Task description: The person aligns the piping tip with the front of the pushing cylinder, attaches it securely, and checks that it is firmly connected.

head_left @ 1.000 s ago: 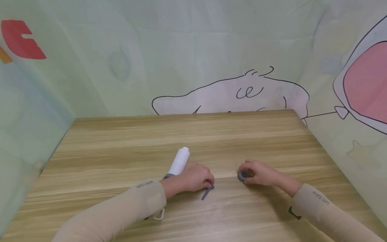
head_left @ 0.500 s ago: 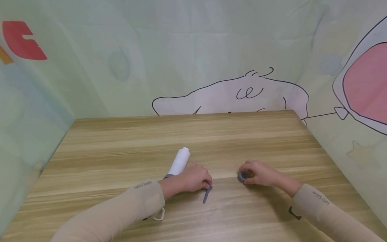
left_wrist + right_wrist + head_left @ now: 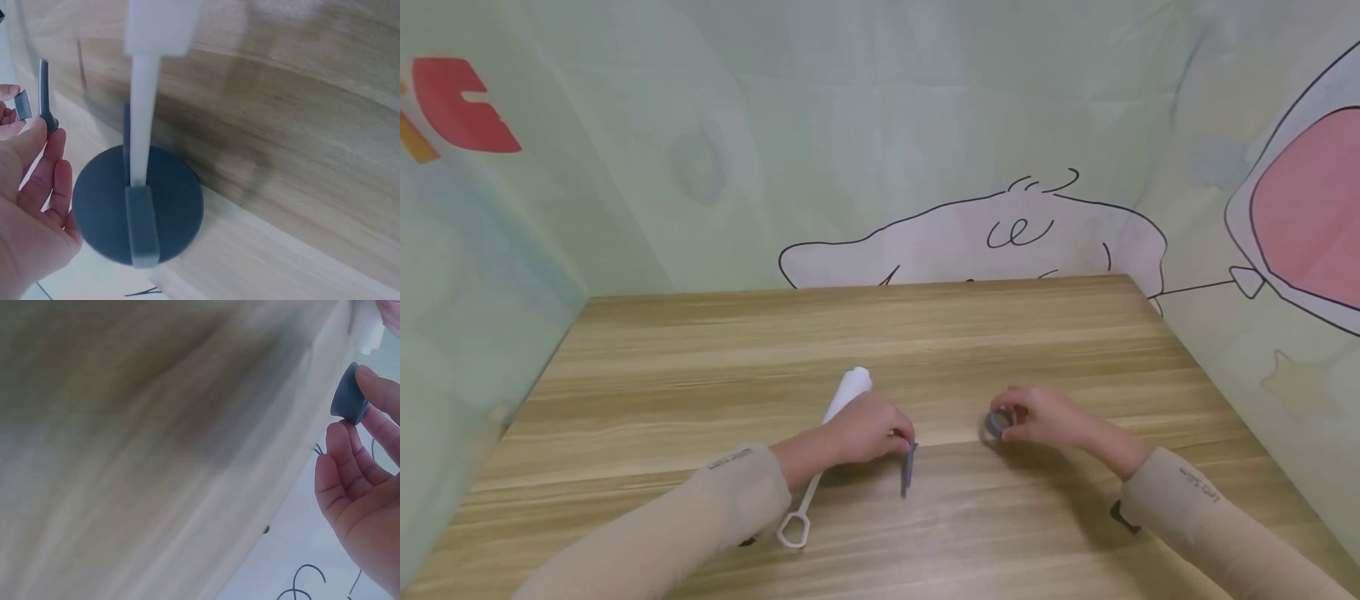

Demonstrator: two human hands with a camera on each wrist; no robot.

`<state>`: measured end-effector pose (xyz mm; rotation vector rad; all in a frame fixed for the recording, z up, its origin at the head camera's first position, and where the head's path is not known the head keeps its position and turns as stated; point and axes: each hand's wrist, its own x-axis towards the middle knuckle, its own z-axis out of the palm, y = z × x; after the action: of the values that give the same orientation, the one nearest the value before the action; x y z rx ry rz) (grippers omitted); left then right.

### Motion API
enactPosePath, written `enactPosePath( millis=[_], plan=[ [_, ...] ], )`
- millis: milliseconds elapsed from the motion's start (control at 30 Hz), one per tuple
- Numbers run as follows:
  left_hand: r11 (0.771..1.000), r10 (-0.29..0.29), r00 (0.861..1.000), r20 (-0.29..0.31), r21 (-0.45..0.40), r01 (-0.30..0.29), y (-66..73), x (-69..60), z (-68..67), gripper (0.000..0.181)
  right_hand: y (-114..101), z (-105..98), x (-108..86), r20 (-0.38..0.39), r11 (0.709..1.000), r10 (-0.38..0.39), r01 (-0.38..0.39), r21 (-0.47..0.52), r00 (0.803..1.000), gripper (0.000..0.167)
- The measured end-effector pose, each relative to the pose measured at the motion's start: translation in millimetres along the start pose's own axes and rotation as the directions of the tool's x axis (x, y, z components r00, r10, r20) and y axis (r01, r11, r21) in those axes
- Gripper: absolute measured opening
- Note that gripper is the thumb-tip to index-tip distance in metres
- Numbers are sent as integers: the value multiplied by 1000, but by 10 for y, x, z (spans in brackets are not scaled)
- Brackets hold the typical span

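Between the thumb and fingers of my left hand (image 3: 868, 427) is a slim dark grey stick-like piece (image 3: 909, 468) with a wider end. The left wrist view shows this piece (image 3: 44, 94) pinched at its wide end. My right hand (image 3: 1045, 418) pinches a small dark grey ring-shaped piece (image 3: 997, 423), seen side-on as a short tapered piece (image 3: 349, 395) in the right wrist view. Partly behind my left hand lies a white tube (image 3: 848, 390) with a white rod ending in a six-sided loop (image 3: 794, 530). A dark grey disc (image 3: 165, 206) surrounds the rod.
The wood-grain table (image 3: 700, 350) carries these things. Pale green printed sheets (image 3: 737, 167) stand at its back and sides, with cartoon drawings on them. The two hands are a short distance apart.
My left hand has shifted left and slightly up, uncovering more of the white rod and loop. The stick-like piece has turned more upright. My right hand has raised and tilted the ring-shaped piece slightly.
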<state>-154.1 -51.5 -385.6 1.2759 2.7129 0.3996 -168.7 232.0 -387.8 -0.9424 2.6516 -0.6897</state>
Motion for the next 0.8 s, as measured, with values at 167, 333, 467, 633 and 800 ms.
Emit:
enactPosePath(
  millis=[167, 333, 467, 633, 800],
  plan=[
    [999, -36, 998, -55, -30, 35, -37, 3, -37, 10, -51, -74, 38, -36, 1000, -12, 13, 21, 999, 33],
    [996, -60, 992, -109, -67, 53, -69, 7, -95, 10, -78, -126, 87, -97, 999, -42, 42, -3, 994, 31],
    [982, -123, 984, -126, -160, 102, -77, -4, -162, 10, -96, -167, 122, -143, 997, -80, 79, -11, 987, 31],
    [952, -221, 968, -120, -240, 188, -85, -21, -236, 11, -117, -210, 154, -175, 998, -64, 65, 0, 982, 31],
    [936, -272, 950, -151, -272, 225, -102, -39, -278, 12, -135, -234, 179, -219, 998, -58, 63, 14, 974, 32]
  ],
)
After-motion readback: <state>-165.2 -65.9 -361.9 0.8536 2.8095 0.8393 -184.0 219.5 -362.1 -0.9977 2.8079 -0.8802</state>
